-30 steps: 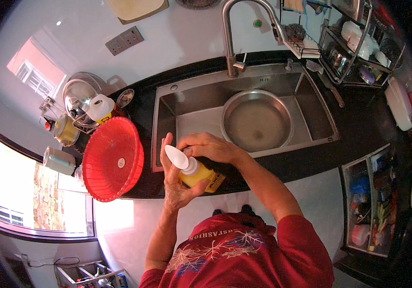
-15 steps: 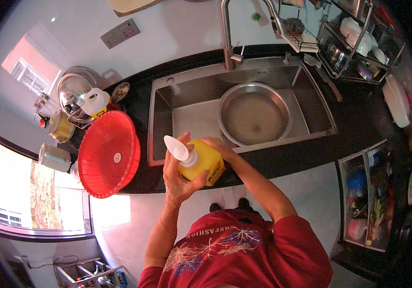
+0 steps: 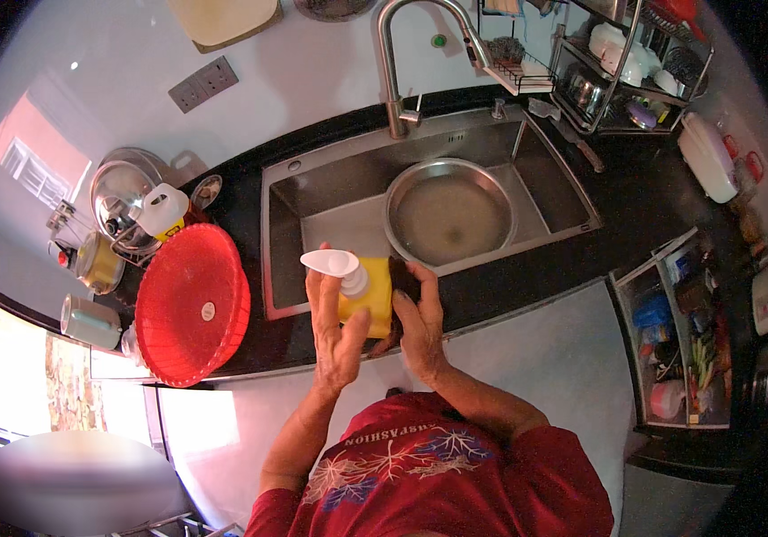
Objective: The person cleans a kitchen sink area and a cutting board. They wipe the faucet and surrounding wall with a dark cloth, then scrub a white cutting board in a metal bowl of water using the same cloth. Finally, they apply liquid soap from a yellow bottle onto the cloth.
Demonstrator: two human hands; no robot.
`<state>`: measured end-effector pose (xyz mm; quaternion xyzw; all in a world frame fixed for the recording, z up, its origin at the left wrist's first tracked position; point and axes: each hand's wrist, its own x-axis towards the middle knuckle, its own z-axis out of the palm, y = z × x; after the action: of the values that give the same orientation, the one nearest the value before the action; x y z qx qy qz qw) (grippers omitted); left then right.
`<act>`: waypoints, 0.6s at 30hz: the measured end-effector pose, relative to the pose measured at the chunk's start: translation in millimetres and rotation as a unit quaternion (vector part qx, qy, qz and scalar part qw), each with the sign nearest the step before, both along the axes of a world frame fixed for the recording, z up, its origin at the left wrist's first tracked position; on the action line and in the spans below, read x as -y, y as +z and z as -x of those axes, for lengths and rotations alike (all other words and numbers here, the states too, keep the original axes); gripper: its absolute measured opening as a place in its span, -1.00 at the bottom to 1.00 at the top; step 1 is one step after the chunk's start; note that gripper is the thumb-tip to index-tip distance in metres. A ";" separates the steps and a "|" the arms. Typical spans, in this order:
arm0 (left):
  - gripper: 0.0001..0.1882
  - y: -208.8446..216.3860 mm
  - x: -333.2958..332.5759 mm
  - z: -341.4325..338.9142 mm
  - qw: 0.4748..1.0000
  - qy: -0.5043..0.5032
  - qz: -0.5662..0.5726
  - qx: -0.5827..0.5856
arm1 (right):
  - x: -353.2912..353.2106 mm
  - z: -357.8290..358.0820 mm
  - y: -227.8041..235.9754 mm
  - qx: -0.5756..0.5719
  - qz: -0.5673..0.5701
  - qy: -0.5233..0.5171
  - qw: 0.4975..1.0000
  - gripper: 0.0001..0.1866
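Between my two hands, above the counter's front edge, is a yellow pump bottle (image 3: 379, 300) with a white pump head (image 3: 335, 263). My left hand (image 3: 335, 322) grips its left side, fingers round the neck below the pump and thumb on the yellow front. On the opposite side my right hand (image 3: 422, 320) is closed against the bottle, thumb toward me. Something dark shows between the right fingers and the bottle; I cannot tell whether it is the bottle's own side or a separate thing. Beyond them, a round metal basin (image 3: 500, 192) holding cloudy water sits in the steel sink (image 3: 335, 219).
A red plastic basket (image 3: 189, 313) stands on the counter to the left, before a white jug (image 3: 165, 213) and pot lids. The tap (image 3: 391, 80) rises behind the sink. A knife (image 3: 581, 148) lies right of it, near a dish rack (image 3: 617, 80). An open drawer (image 3: 679, 331) juts out at right.
My right hand has shifted round to the bottle's right side, and the bottle has turned and stands more upright. The pump spout now points further left. The whole view has swung slightly.
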<state>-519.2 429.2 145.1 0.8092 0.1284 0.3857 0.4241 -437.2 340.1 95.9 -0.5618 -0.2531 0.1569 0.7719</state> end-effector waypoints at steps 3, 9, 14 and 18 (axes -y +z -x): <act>-0.23 12.7 -7.2 7.6 0.996 -0.046 -0.004 -0.076 | -4.7 -11.8 26.4 0.217 -0.003 -0.066 0.974 -0.63; -0.21 8.8 -33.6 1.2 0.982 -0.050 -0.138 -0.120 | -13.6 -14.7 36.5 0.304 0.048 -0.084 0.948 -0.69; -0.21 0.4 -29.9 -3.8 0.990 -0.020 -0.109 -0.089 | 0.3 7.9 24.4 0.405 0.078 -0.149 0.899 -0.64; -0.24 -10.6 -30.1 -3.0 0.990 0.003 -0.117 -0.072 | 11.7 19.3 26.7 0.506 0.110 -0.152 0.842 -0.57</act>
<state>-516.3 459.3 134.5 0.8788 0.1150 0.3399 0.3146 -456.5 328.5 122.5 -0.6754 -0.5011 -0.2419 0.4840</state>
